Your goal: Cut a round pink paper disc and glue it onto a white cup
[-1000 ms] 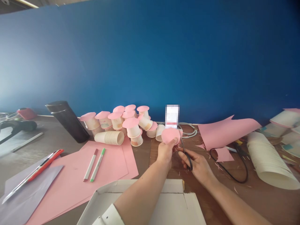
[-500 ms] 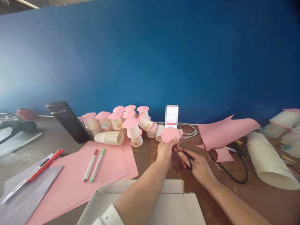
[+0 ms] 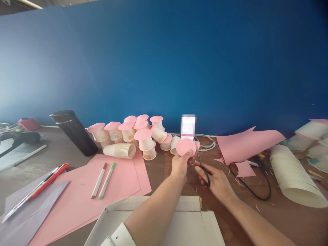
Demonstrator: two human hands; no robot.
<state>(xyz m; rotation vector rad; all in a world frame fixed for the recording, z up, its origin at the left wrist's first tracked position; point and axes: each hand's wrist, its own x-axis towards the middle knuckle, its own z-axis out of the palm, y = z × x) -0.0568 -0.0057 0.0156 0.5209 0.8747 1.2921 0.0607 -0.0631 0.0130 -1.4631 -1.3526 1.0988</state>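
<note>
Between the thumb and fingers of my left hand [image 3: 180, 165] is a rounded pink paper disc [image 3: 186, 147], held up above the table. Black-handled scissors [image 3: 205, 174] are gripped in my right hand [image 3: 216, 181], with fingers through the handle loops. Their blades point up along the disc's right edge, where a small pointed bit of pink paper sticks out. Part of the blades and the fingertips of my left hand are hidden behind the paper. Just behind the disc stands a lit phone screen [image 3: 188, 127], blurred out.
Paper cups with pink tops [image 3: 143, 140] stand in a group at centre left, beside a black flask [image 3: 74, 133]. Pink sheets [image 3: 77, 194], markers [image 3: 106, 181] and a red utility knife [image 3: 38, 189] lie left. Right are a pink sheet [image 3: 246, 143] and stacked cups [image 3: 294, 177]. A white cardboard piece [image 3: 189, 229] lies in front.
Almost nothing differs. The pink disc has tipped very slightly, its upper edge a little higher; both hands keep their grip and place.
</note>
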